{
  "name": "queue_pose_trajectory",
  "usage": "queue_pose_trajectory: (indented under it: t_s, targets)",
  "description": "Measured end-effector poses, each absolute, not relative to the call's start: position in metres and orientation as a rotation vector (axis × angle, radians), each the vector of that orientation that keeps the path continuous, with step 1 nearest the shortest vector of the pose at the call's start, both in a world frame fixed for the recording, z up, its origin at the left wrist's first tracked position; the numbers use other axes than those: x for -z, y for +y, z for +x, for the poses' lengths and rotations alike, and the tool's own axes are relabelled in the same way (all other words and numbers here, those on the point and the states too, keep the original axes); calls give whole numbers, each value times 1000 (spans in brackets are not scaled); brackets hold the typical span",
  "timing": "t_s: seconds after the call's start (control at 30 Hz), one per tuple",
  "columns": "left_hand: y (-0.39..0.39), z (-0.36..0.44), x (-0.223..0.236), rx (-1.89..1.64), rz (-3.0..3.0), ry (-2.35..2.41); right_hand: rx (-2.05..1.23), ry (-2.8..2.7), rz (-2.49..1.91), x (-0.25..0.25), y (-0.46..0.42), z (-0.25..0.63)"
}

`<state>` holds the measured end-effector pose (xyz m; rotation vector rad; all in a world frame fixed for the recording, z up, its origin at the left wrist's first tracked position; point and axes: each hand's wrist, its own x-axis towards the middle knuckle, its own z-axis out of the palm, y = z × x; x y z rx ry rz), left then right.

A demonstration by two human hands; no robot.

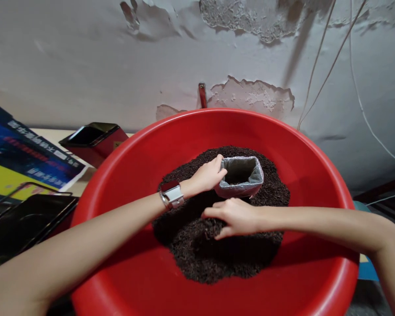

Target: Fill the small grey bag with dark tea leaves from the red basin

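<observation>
A heap of dark, dry loose tea leaves (213, 267) lies in the wide red plastic basin (128, 281). On the heap's far side sits a small rectangular tin (238, 189) with a clear plastic liner folded over its rim. My left hand (208, 175), with a watch on the wrist, grips the tin's left rim. Inside the tin it is dark, with little of the contents showing. Just in front of the tin, my right hand (238, 216) is palm down in the heap. Its fingers and thumb curl around a clump of tea leaves.
A dark-red tin (98, 147) with an open top stands left of the basin, behind a printed blue and yellow box (29, 153). A black tray-like container (29, 224) is at lower left. Behind the basin rises a peeling wall (85, 57) with hanging cords (322, 74).
</observation>
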<state>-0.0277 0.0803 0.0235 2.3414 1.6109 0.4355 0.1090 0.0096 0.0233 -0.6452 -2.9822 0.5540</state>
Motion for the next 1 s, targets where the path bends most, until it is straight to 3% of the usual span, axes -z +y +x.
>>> queue_pose_trajectory:
  t_s: [0.2, 0.37, 1.0]
  targets:
    - [86, -36, -16, -459, 2362, 1457, -649, -2380, -716, -63, 43, 121]
    - [87, -34, -15, -479, 2356, 1485, -610, -2116, -947, -66, 70, 134]
    - [80, -27, -27, -383, 2380, 1602, -529, -2073, -1123, -55, 88, 140]
